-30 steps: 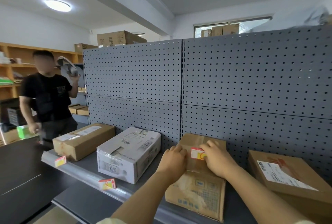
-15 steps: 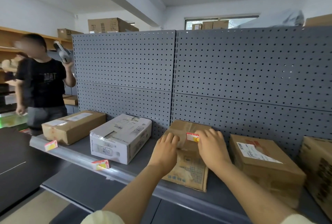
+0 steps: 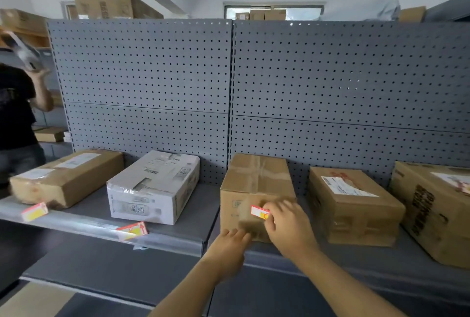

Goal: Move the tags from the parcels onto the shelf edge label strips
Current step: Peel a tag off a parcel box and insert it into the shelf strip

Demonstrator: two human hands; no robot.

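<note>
Fingers [image 3: 273, 211] of our right hand [image 3: 287, 230] are closed in a pinch on the red and white tag [image 3: 259, 211], and we hold it in front of the near face of the middle brown parcel [image 3: 255, 194]. We cannot tell if the tag touches the cardboard or is just lifted from it, because this part is blurred. Our right forearm comes in from 5 o'clock and the hand is turned with its back toward us, the fingertips pointing to 10 o'clock.

Our left hand [image 3: 229, 248] is lower, at 7 o'clock from the tag, near the bottom near corner of the same parcel. Its fingers are loosely curled and hold nothing; motion blur hides if they touch the box. The left forearm rises from 6 o'clock.

Half a second ago both our hands lay on the top of this parcel, with the tag at its upper edge. Now the tag is down at the near face, and the left hand has dropped toward the shelf edge [image 3: 162, 241].

Two other tags are already on the label strip: one [image 3: 34, 211] at 9 o'clock below the long brown parcel [image 3: 68, 176], another [image 3: 132, 229] below the white parcel [image 3: 155, 187]. Two more brown parcels [image 3: 353, 204] stand at 3 o'clock. At the far left a person in a black shirt [image 3: 15, 103] is partly in view.
</note>
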